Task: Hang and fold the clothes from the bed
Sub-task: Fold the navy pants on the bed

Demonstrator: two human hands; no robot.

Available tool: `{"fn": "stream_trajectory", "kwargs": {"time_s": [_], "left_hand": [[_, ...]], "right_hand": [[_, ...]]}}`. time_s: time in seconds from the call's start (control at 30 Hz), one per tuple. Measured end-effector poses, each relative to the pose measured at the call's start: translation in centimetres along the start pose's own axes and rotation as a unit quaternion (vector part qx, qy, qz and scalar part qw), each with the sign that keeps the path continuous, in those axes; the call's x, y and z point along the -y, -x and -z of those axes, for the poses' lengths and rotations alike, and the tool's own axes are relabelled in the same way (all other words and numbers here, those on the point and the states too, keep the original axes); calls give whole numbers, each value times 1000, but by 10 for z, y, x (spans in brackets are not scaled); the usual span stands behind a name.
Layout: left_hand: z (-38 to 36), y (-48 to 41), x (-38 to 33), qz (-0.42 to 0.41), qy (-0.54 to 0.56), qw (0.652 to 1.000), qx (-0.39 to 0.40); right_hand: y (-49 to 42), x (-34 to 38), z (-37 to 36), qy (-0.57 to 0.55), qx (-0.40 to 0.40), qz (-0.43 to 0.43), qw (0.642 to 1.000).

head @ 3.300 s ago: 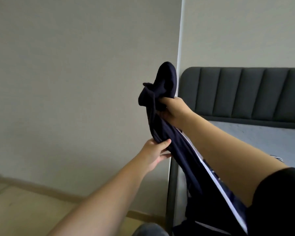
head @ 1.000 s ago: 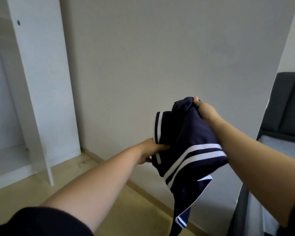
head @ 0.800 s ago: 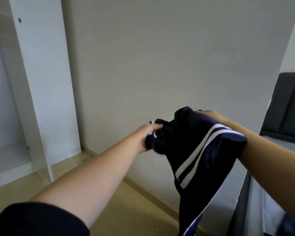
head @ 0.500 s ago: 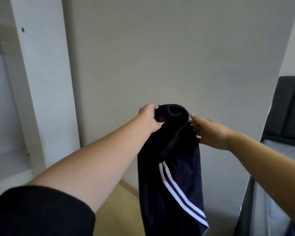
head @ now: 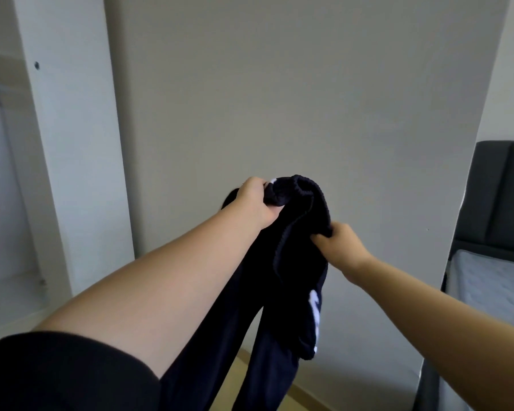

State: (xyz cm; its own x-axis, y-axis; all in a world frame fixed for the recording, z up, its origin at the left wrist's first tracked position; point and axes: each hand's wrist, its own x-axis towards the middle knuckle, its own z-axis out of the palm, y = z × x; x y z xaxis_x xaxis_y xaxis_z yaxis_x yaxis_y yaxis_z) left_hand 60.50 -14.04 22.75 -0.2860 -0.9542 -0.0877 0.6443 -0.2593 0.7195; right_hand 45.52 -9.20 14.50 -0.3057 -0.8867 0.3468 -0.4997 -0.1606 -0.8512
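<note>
A dark navy garment [head: 291, 271] with white stripes and a ribbed waistband hangs in the air in front of a plain wall. My left hand [head: 255, 203] grips the bunched waistband at its upper left end. My right hand [head: 340, 244] grips the waistband's other side, lower and to the right. The fabric drops down between my forearms and out of the frame's bottom edge. A bit of white marking shows on its right side.
A white wardrobe [head: 69, 143] with an open compartment stands on the left. The bed [head: 493, 280], with a dark padded headboard and a grey mattress, lies at the right edge. Wooden floor [head: 297, 396] shows below the wall.
My right hand has moved down and to the right and now grips the waistband instead of touching it. The garment has turned, so the white stripes are mostly hidden.
</note>
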Motion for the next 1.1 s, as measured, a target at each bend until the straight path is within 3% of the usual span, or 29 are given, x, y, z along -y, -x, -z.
{"fn": "stream_trajectory", "kwargs": {"time_s": [0.07, 0.13, 0.2, 0.27, 0.3, 0.33, 0.37, 0.4, 0.43, 0.5, 0.57, 0.63, 0.7, 0.8, 0.97, 1.1], "left_hand": [[11, -3, -8, 35, -104, 994, 3], [23, -2, -17, 82, -271, 959, -13], [35, -5, -22, 35, -491, 868, -62], [41, -14, -23, -116, -652, 739, -125], [41, -17, -22, -189, -676, 701, -129], [39, -17, -21, -233, -672, 697, -95], [36, -17, -20, -246, -648, 721, -23], [32, -13, -17, -232, -619, 747, 67], [26, -8, -12, -200, -612, 750, 148], [16, -3, -1, -151, -657, 702, 227], [11, -8, 11, -176, -728, 634, 191], [6, -11, 14, -242, -781, 568, 94], [9, -14, 8, -275, -778, 565, 13], [15, -20, -2, -280, -767, 576, -44], [30, -32, -18, -284, -742, 601, -85], [44, -38, -31, -257, -722, 640, -58]], "right_hand": [[-7, 8, 8, -19, -48, -15, 999], [-13, 20, 18, -16, -54, 0, 998], [-17, 36, 25, 7, -37, 18, 999], [-21, 52, 29, 33, -33, 24, 999], [-24, 61, 30, 43, -31, 19, 998], [-26, 69, 32, 49, -24, 9, 998], [-28, 76, 34, 48, -16, -4, 999], [-29, 81, 36, 44, -10, -13, 999], [-31, 85, 38, 41, -10, -20, 999], [-33, 90, 40, 38, -16, -24, 999], [-34, 92, 42, 41, -22, -14, 999], [-35, 88, 48, 89, -33, 13, 995], [-36, 79, 60, 208, -41, 52, 976], [-33, 59, 76, 356, -27, 55, 932], [-26, 26, 97, 381, -78, -23, 921], [-27, 19, 111, 352, -95, -76, 928]]}}
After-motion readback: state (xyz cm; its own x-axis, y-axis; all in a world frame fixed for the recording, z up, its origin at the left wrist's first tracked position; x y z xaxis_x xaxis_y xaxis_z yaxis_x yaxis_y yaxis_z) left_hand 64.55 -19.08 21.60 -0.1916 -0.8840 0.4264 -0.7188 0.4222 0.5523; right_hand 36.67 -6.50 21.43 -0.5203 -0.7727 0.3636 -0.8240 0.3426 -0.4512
